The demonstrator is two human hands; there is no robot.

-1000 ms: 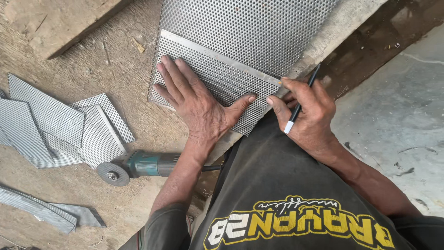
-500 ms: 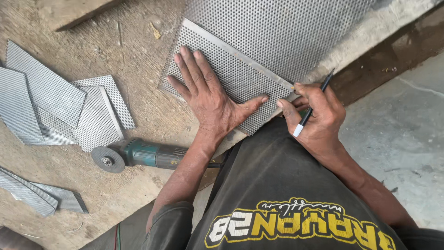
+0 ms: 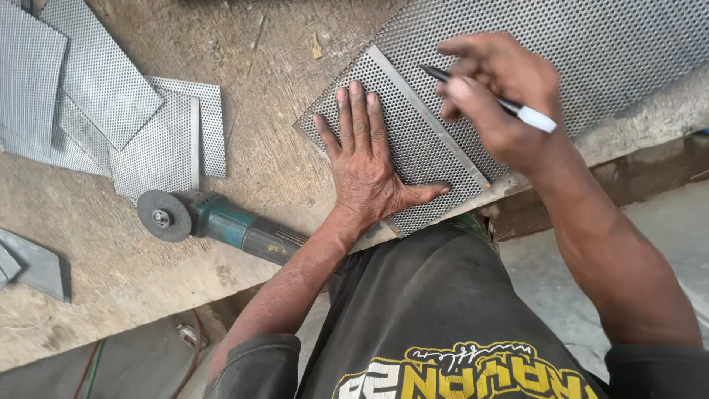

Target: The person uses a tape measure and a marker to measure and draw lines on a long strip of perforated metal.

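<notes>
Left hand (image 3: 367, 166) flat, pinning small perforated metal piece (image 3: 413, 148) on big perforated sheet (image 3: 591, 52), right hand (image 3: 498, 92) gripping marker (image 3: 491, 100), tracing looks barely started, angle grinder (image 3: 221, 222) idle on counter (image 3: 111, 273).

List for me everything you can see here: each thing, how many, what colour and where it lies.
small perforated metal piece: one, grey, under the flat left hand, lying on the bigger sheet's edge
large perforated metal sheet: one, grey, top right, running out of view
cut perforated offcuts: several, exact count unclear, grey, overlapping at top left
plain metal scraps: at least one, grey, left edge
angle grinder: one, teal body with dark disc, on the board left of the left forearm
wooden board: one, dusty brown, under everything
marker pen: one, black with white end, in the right hand
left hand: fingers spread, pressing the small piece
right hand: blurred, gripping the marker above the sheet
</notes>
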